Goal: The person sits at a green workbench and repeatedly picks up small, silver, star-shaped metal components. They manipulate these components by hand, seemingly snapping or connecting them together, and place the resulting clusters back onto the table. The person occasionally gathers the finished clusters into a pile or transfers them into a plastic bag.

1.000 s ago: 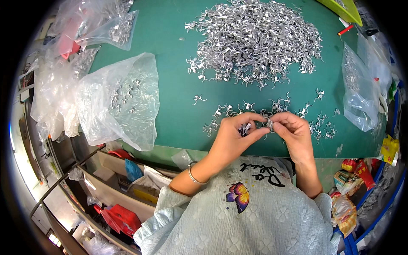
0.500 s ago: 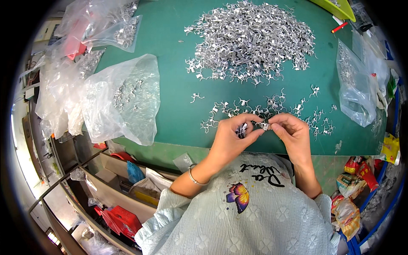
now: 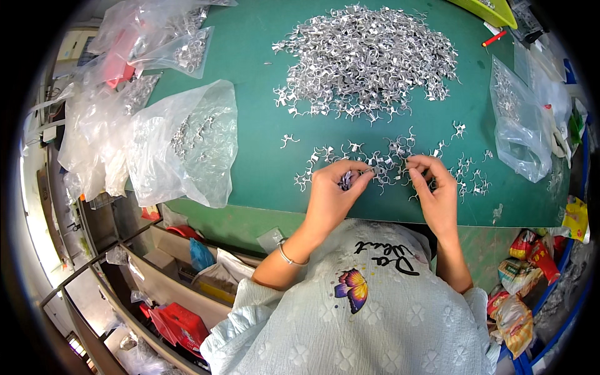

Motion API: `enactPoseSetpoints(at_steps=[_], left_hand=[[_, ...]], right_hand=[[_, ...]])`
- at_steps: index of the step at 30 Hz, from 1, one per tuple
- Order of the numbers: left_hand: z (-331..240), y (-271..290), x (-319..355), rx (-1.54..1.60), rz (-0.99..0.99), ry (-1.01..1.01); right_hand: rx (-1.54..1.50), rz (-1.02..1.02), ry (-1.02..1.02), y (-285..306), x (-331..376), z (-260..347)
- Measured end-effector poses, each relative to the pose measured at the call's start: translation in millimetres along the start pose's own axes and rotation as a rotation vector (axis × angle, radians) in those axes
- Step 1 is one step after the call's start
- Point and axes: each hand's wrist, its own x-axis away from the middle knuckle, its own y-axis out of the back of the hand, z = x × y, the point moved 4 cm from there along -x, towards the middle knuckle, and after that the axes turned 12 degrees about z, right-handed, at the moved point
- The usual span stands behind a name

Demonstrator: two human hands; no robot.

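Observation:
My left hand (image 3: 331,194) is curled around a small bunch of silvery metal clips (image 3: 345,180) near the front edge of the green table (image 3: 256,156). My right hand (image 3: 434,190) is close beside it, its fingertips pinching one small metal clip (image 3: 400,170) between the two hands. Loose clips (image 3: 387,156) lie scattered on the table just beyond my fingers. A large heap of the same clips (image 3: 369,59) sits farther back.
Clear plastic bags holding clips lie at the left (image 3: 181,144) and back left (image 3: 181,44); another clear bag (image 3: 519,131) lies at the right. A yellow tray (image 3: 494,9) and a red pen (image 3: 494,39) are at the back right. Shelves with red boxes (image 3: 175,322) sit below left.
Both hands stay together at the table's front edge, with only small finger movements on the clips; the view has shifted slightly.

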Motion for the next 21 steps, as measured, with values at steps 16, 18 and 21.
enactPoseSetpoints(at_steps=[16, 18, 21], left_hand=[[-1, -8, 2, 0.075, -0.036, -0.011], [-4, -10, 2, 0.089, -0.032, -0.047], [-8, -13, 3, 0.090, -0.021, -0.110]], right_hand=[[0.176, -0.016, 0.213, -9, 7, 10], [-0.022, 0.072, 0.103, -13, 7, 11], [-0.270, 0.117, 0.042, -20, 7, 9]])
